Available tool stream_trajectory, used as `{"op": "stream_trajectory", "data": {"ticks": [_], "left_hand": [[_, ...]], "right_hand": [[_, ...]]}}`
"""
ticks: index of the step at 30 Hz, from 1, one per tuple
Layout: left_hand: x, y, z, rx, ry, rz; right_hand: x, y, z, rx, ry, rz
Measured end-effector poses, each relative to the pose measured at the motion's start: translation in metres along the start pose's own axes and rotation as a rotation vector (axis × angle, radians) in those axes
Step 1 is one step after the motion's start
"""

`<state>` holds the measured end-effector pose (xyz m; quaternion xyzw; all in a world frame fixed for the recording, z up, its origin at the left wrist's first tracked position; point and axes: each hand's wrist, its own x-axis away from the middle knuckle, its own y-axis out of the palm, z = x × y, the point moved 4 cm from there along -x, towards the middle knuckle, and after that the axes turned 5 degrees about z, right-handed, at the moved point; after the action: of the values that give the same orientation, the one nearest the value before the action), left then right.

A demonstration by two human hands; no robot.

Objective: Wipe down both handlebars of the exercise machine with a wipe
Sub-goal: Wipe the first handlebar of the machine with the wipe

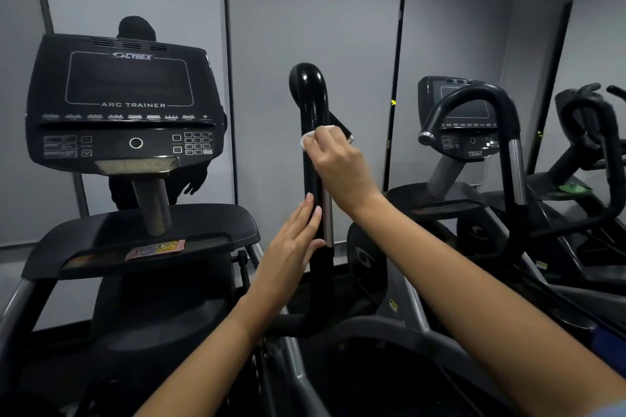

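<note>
Two hands, both yours, work on one upright black handlebar (313, 159) at the middle of the scene.

Right hand (338, 162): fingers curled, pinching a white wipe (310, 137) and pressing it against the handlebar's glossy black grip, below the curved top. Only a small edge of the wipe shows at the left of your knuckles.

Left hand (293, 247): fingers straight and together, flat against the left side of the same handlebar, lower down, beside its silver sensor strip (327, 213). It holds nothing.

Arc trainer console (125, 101): far left, black, marked CYBEX and ARC TRAINER, screen dark, keypad and round button below. It stands on a grey post over a black tray (216, 227).

Small pink and yellow packet (155, 249): lies flat on the near ledge of that tray, well apart from both hands.

Second arc trainer (464, 132): right, with its own console and a curved black handlebar (474, 101) bearing a silver strip. Untouched by either hand.

Third machine (589, 132): far right edge, dark and partly cut off; detail cannot be told.

Grey wall panels (315, 3): behind everything, split by dark vertical strips. A dim dark reflection of a person shows behind the left console.
</note>
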<state>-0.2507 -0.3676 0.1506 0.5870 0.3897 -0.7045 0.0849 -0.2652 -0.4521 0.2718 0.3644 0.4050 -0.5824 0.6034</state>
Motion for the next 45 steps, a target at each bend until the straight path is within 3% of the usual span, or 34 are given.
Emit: {"op": "stream_trajectory", "data": {"ticks": [2, 5, 6, 7, 11, 12, 13, 17, 19, 23, 26, 31, 35, 41, 45], "left_hand": [[0.001, 0.0, 0.002, 0.008, -0.003, 0.006], [0.003, 0.0, 0.003, 0.028, -0.005, -0.002], [0.002, -0.001, 0.003, 0.03, -0.008, -0.002], [0.001, -0.001, 0.003, 0.027, -0.009, -0.001], [0.001, 0.001, 0.002, 0.031, -0.019, 0.003], [0.001, 0.001, 0.002, 0.036, -0.021, 0.008], [0.001, 0.001, 0.003, 0.042, -0.021, 0.011], [0.002, -0.001, 0.004, 0.046, -0.013, 0.009], [0.001, 0.0, 0.003, 0.037, -0.005, 0.008], [0.001, 0.003, 0.002, 0.05, -0.016, -0.001], [0.002, 0.002, 0.002, 0.084, -0.023, 0.002], [0.001, 0.003, 0.0, 0.07, -0.026, -0.01], [0.002, 0.004, -0.001, 0.087, -0.031, -0.016], [0.003, 0.003, -0.001, 0.074, -0.014, 0.002], [0.003, 0.003, 0.0, 0.092, -0.023, 0.009]], "right_hand": [[0.009, 0.001, 0.007, -0.141, 0.091, -0.02], [0.017, 0.009, 0.026, -0.539, 0.493, -0.057], [0.014, 0.011, 0.028, -0.572, 0.545, -0.065], [0.011, 0.01, 0.027, -0.564, 0.527, -0.069], [0.008, 0.007, 0.011, -0.232, 0.139, -0.076], [0.011, 0.008, 0.011, -0.221, 0.127, -0.077], [0.013, 0.009, 0.013, -0.283, 0.188, -0.08], [0.018, 0.013, 0.03, -0.663, 0.724, 0.041], [0.015, 0.012, 0.027, -0.614, 0.638, -0.002], [0.0, 0.007, -0.003, -0.044, 0.045, -0.096], [-0.015, 0.012, -0.023, 0.129, -0.176, -0.165], [-0.018, 0.017, -0.034, 0.127, -0.143, -0.326], [0.01, 0.016, -0.031, 0.105, -0.18, -0.223], [0.001, 0.008, -0.006, -0.028, 0.056, -0.078], [0.038, 0.007, 0.0, -0.373, 0.218, -0.095]]}}
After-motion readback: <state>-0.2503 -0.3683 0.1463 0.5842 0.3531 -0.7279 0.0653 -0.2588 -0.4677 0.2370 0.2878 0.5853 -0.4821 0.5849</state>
